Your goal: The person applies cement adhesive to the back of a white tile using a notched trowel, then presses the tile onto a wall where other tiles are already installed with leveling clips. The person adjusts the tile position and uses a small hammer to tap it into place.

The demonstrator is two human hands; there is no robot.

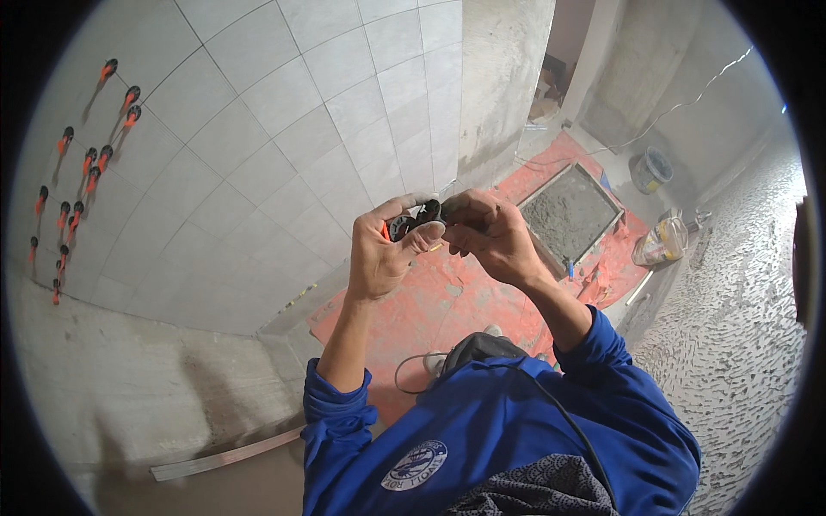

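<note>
My left hand (pixel 377 256) is raised in front of my chest, its fingers curled around black round tile levelers (pixel 402 227) with a bit of orange showing at their edge. Against them my right hand (pixel 497 239) is closed, with thumb and fingertips pinched at the black pieces; the exact contact is partly hidden by the fingers. On the grey tiled wall (pixel 284 163) at left, several similar levelers (pixel 105 156) with black discs and red-orange ends sit along the tile joints.
A dusty red sheet (pixel 430 297) covers the floor. To the right, a framed tray (pixel 621 212) holds grey mortar, near a grey bucket (pixel 652 169) and a whitish bucket (pixel 661 242). A long strip (pixel 225 456) lies lower left. Ridged adhesive coats the right wall (pixel 714 361).
</note>
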